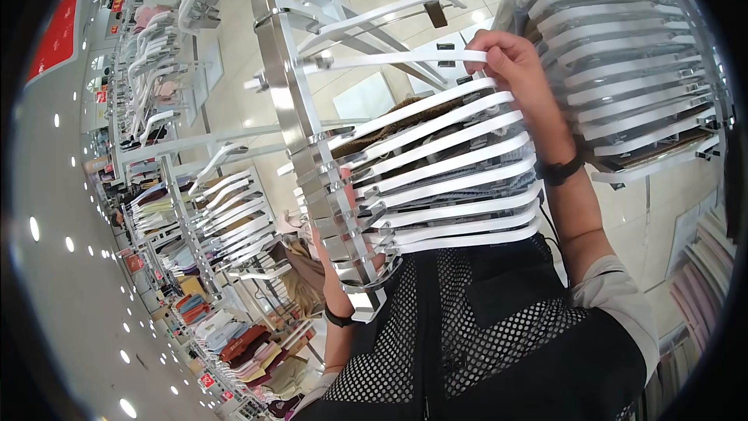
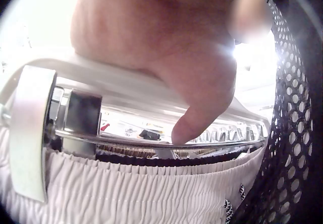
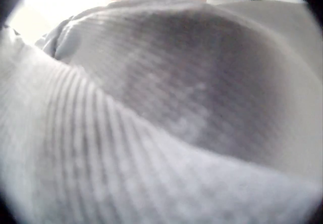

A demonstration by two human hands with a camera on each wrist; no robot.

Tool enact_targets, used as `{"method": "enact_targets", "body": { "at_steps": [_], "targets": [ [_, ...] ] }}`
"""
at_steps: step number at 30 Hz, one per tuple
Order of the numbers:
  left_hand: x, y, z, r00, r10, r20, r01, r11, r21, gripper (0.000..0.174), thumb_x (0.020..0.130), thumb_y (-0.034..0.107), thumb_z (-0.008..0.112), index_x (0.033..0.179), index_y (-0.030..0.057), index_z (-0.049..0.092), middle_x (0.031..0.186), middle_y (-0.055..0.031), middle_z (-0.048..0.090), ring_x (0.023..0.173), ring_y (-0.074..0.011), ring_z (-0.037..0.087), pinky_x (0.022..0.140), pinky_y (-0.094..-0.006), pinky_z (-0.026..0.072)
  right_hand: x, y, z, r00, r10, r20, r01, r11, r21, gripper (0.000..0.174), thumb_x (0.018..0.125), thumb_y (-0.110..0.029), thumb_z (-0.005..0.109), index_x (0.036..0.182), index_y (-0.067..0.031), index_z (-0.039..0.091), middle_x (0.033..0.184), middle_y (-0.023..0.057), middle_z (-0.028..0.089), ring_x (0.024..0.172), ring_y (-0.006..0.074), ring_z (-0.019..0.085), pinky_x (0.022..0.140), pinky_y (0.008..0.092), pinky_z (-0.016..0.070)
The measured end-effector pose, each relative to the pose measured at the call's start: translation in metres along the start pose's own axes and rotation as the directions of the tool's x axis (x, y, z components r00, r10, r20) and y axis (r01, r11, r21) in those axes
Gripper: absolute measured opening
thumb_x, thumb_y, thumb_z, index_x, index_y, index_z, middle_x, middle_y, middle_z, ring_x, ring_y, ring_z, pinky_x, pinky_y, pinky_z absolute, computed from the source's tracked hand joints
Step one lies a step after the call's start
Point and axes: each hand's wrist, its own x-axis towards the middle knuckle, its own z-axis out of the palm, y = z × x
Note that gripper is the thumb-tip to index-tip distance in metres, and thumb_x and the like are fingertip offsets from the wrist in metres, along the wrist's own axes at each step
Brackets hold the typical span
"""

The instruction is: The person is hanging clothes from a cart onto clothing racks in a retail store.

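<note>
My right hand [image 1: 510, 62] curls its fingers at the free end of a white hanger arm [image 1: 405, 57], above a row of white hangers [image 1: 460, 164] with garments clipped on them. Grey ribbed fabric [image 3: 166, 83] fills the right wrist view and hides that hand there. In the left wrist view my left hand [image 2: 166, 37] lies over a white hanger [image 2: 116, 85], its thumb on the thin metal bar and its other fingers hidden. Pale elastic-waisted clothing [image 2: 136, 188] hangs just below. A metal rail [image 1: 292, 86] mostly covers the left hand in the head view.
Another dense stack of white hangers [image 1: 623, 54] with clothes stands at the right. Further racks of hangers [image 1: 226, 210] line the left side. A bare hanger arm [image 1: 382, 15] juts out above the right hand's one. Pale floor tiles [image 1: 389, 97] show between the racks.
</note>
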Motion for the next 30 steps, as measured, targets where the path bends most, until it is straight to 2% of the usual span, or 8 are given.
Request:
{"method": "enact_targets", "body": {
  "at_steps": [2, 9, 16, 17, 20, 21, 26, 30],
  "targets": [
    [0.001, -0.002, 0.003, 1.0, 0.0, 0.01, 0.0, 1.0, -0.004, 0.043, 0.096, 0.029, 0.06, 0.132, 0.0056, 0.059, 0.131, -0.0139, 0.063, 0.124, -0.0339, 0.057, 0.126, -0.0536, 0.0269, 0.001, 0.011, 0.008, 0.999, -0.015, -0.045, 0.023, 0.979, 0.202, 0.038, 0.102, -0.036, 0.067, 0.116, -0.0011, 0.068, 0.091, 0.0034, 0.068, 0.084, 0.0087, 0.063, 0.071, 0.0212, 0.0501],
    [-0.011, -0.002, 0.004, 0.999, -0.02, 0.027, 0.02, 0.999, -0.025, 0.043, 0.095, 0.031, 0.061, 0.129, 0.0059, 0.062, 0.126, -0.0127, 0.066, 0.121, -0.0332, 0.06, 0.126, -0.054, 0.0264, -0.007, 0.083, -0.022, 0.993, 0.086, -0.079, -0.051, 0.928, 0.37, 0.048, 0.105, -0.038, 0.062, 0.135, -0.0008, 0.056, 0.108, 0.0073, 0.07, 0.097, 0.0137, 0.068, 0.081, 0.0284, 0.0582],
    [-0.018, -0.005, -0.002, 0.999, -0.033, 0.037, 0.035, 0.999, -0.04, 0.043, 0.093, 0.033, 0.062, 0.126, 0.0061, 0.065, 0.122, -0.0115, 0.069, 0.117, -0.0324, 0.063, 0.126, -0.0545, 0.0259, -0.047, 0.127, -0.047, 0.918, 0.239, -0.316, -0.166, 0.957, 0.24, 0.048, 0.107, -0.034, 0.058, 0.142, -0.0011, 0.053, 0.123, 0.011, 0.067, 0.105, 0.02, 0.069, 0.086, 0.0348, 0.06],
    [-0.016, -0.006, -0.003, 0.999, -0.034, 0.035, 0.035, 0.999, -0.036, 0.043, 0.093, 0.034, 0.062, 0.126, 0.0061, 0.065, 0.121, -0.0113, 0.07, 0.116, -0.0323, 0.063, 0.126, -0.0545, 0.0259, -0.055, 0.089, -0.024, 0.911, 0.284, -0.299, -0.184, 0.928, 0.323, 0.048, 0.106, -0.035, 0.06, 0.141, -0.0023, 0.054, 0.125, 0.012, 0.066, 0.11, 0.0219, 0.068, 0.09, 0.0369, 0.0593],
    [0.003, -0.015, 0.001, 0.999, -0.038, 0.02, 0.039, 0.999, -0.025, 0.043, 0.092, 0.035, 0.062, 0.124, 0.0062, 0.066, 0.119, -0.0108, 0.071, 0.114, -0.032, 0.064, 0.126, -0.0547, 0.0257, -0.061, 0.09, -0.03, 0.963, 0.216, -0.159, -0.179, 0.96, 0.213, 0.047, 0.105, -0.036, 0.061, 0.139, -0.0033, 0.054, 0.126, 0.0127, 0.065, 0.114, 0.0235, 0.066, 0.097, 0.0388, 0.0568],
    [-0.008, -0.015, -0.006, 0.999, -0.039, 0.014, 0.04, 0.999, -0.024, 0.043, 0.092, 0.035, 0.062, 0.124, 0.0063, 0.066, 0.118, -0.0106, 0.072, 0.114, -0.0319, 0.065, 0.126, -0.0548, 0.0256, -0.066, 0.104, -0.038, 0.969, 0.22, -0.111, -0.171, 0.925, 0.34, 0.048, 0.104, -0.036, 0.063, 0.139, -0.004, 0.054, 0.128, 0.0134, 0.065, 0.118, 0.0242, 0.064, 0.101, 0.0385, 0.0544],
    [0.004, 0.008, -0.021, 0.999, -0.036, -0.02, 0.035, 0.999, -0.019, 0.043, 0.091, 0.036, 0.063, 0.122, 0.0064, 0.068, 0.116, -0.0099, 0.074, 0.112, -0.0314, 0.067, 0.127, -0.055, 0.0253, -0.078, 0.097, -0.038, 0.974, 0.15, -0.171, -0.066, 0.907, 0.416, 0.054, 0.102, -0.039, 0.066, 0.14, -0.0035, 0.052, 0.131, 0.013, 0.063, 0.121, 0.026, 0.062, 0.101, 0.0405, 0.0528],
    [0.026, 0.045, -0.047, 0.972, -0.076, -0.223, 0.044, 0.988, -0.146, 0.035, 0.083, 0.024, 0.067, 0.113, 0.0066, 0.072, 0.118, -0.0108, 0.073, 0.114, -0.0341, 0.066, 0.125, -0.0571, 0.027, -0.077, 0.095, -0.029, 0.986, 0.092, -0.138, -0.022, 0.898, 0.44, 0.052, 0.104, -0.037, 0.063, 0.14, -0.0014, 0.051, 0.131, 0.0106, 0.063, 0.117, 0.024, 0.061, 0.103, 0.0397, 0.0499]
  ]
}}
